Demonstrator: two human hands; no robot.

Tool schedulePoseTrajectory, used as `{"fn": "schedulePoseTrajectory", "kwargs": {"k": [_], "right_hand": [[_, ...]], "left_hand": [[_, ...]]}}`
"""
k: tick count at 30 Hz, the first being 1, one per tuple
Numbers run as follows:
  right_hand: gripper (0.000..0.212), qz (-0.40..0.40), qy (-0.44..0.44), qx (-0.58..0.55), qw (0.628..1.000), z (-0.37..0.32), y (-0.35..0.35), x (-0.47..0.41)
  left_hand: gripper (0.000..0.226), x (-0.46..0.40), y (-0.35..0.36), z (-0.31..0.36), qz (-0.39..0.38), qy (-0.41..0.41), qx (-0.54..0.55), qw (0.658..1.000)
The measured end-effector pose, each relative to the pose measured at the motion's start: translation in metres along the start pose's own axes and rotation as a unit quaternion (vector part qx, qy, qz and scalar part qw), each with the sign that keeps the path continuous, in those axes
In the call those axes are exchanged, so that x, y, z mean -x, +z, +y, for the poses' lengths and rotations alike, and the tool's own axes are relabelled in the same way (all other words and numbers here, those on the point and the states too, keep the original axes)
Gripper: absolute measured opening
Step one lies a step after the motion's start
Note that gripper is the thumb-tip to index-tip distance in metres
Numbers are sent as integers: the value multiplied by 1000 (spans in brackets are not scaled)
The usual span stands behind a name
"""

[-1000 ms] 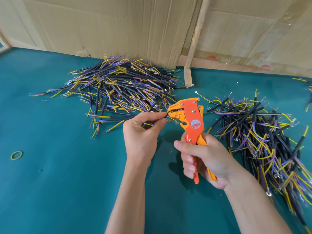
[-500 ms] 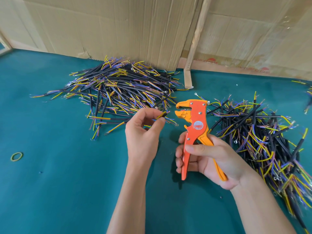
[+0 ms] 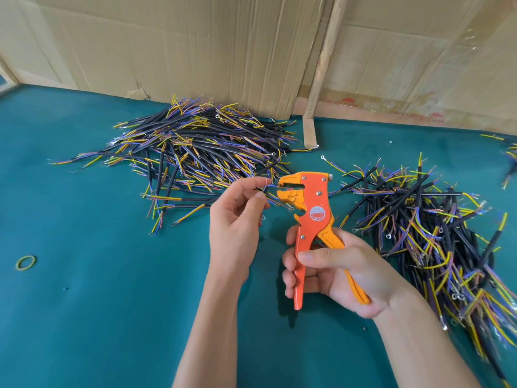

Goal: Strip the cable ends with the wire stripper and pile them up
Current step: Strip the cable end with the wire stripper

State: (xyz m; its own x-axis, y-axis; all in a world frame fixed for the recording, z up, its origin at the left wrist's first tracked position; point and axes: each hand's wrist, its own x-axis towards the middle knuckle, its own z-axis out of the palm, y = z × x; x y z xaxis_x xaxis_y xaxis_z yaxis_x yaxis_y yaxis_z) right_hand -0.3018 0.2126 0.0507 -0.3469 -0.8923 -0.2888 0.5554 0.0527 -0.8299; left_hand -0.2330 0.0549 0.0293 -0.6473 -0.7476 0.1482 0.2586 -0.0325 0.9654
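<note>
Cable (image 3: 266, 189) sits pinched in the left hand (image 3: 237, 219), its blue core running rightward into the stripper's open mouth. Wire stripper (image 3: 310, 211) stands just right of it — right hand (image 3: 335, 273) wrapped round the spread handles, unsqueezed.

Two bare hands: left hand (image 3: 235, 228), right hand (image 3: 344, 273). One orange-and-yellow wire stripper (image 3: 310, 217). Two big piles of black cables with yellow, blue and purple ends: left pile (image 3: 195, 152), right pile (image 3: 436, 242); single cables too many to count. One yellow-green rubber band (image 3: 26, 262) on teal surface (image 3: 98, 303).
</note>
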Motion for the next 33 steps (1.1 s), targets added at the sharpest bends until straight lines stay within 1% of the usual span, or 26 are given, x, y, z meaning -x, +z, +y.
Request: {"fn": "schedulePoseTrajectory", "kwargs": {"k": [5,9,16,27,30,33], "right_hand": [[30,-4,-6,30,1000,1,2,0],[27,6,-16,30,999,0,3,-1],[20,20,-19,34,999,2,4,-4],[18,9,-22,41,999,3,3,-4],[20,6,-24,41,999,3,2,-4],[26,1,-23,38,999,3,2,-4]], "left_hand": [[24,1,1,1,1,-6,0,1000],[20,2,1,3,2,-9,7,1000],[22,3,3,3,3,-11,11,1000],[28,3,3,4,3,-15,3,1000],[29,3,3,4,4,-15,4,1000],[28,3,2,4,4,-15,2,1000]]}}
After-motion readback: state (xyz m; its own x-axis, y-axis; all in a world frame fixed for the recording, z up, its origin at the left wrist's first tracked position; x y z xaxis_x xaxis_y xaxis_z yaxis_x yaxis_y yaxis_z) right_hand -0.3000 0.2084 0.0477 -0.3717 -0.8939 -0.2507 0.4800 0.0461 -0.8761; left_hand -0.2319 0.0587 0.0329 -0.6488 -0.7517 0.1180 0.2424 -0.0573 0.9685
